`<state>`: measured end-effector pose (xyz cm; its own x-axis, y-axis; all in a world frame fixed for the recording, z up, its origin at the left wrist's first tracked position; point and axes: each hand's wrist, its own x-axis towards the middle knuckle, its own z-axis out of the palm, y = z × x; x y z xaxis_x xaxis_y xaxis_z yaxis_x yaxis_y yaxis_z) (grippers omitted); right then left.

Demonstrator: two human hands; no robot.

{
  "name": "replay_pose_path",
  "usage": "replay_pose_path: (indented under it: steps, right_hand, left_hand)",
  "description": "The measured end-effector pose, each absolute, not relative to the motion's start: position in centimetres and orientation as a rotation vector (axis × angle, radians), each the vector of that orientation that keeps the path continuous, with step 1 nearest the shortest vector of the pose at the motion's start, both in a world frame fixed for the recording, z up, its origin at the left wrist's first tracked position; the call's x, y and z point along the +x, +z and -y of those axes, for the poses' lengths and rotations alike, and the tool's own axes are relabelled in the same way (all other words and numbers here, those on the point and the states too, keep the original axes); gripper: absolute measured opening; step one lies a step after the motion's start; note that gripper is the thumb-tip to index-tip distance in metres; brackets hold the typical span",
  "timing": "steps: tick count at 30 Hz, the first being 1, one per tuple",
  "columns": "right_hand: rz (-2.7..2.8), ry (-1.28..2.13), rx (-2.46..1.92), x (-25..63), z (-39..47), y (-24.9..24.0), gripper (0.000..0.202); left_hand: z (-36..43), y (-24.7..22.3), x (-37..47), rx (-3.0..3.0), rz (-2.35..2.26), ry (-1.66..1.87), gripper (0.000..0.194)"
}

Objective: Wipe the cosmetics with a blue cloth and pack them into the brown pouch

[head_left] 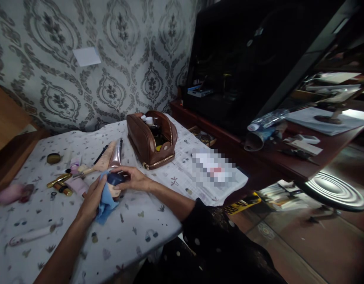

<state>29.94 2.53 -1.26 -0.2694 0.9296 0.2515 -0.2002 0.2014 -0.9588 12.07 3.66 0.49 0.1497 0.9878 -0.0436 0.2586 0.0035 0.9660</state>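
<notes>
A person's two bare hands met over a dark-capped bottle near the middle of a counter draped in printed fabric. The fingers of the left hand were closed on a blue cloth, pressing it against the side of the bottle, while those of the right hand curved around the cap, parted only by its width. Behind them stood a brown bag, its zipped top open, with white-capped containers inside.

The work appeared partway along: some items sat in the bag, while many others lay loose outside it. Beside the hands were a beige tube, a metallic tube and a pink tube, close to gold-toned cosmetics. Farther off lay a round dark container, a pink object and a long, pale implement. The bottle was out of the bag, in contact with the cloth; whether any of the loose pieces had been wiped could not be told.
</notes>
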Motion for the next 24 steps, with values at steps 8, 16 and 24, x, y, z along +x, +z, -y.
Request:
replay_pose_path:
  steps: [8,16,24]
  right_hand:
    - [1.485,1.192,-1.003,29.8,-2.6,-1.6,0.067]
    - [1.584,1.133,-1.057,29.9,-2.1,-1.3,0.061]
    - [1.541,1.213,-0.770,29.8,-2.0,-1.0,0.060]
  left_hand:
    - [-3.6,0.6,11.7,1.564,-1.331,1.030,0.061]
    - [-4.0,0.2,11.5,1.638,-1.332,1.030,0.059]
    - [-3.9,0.7,11.6,1.413,-1.321,1.002,0.066]
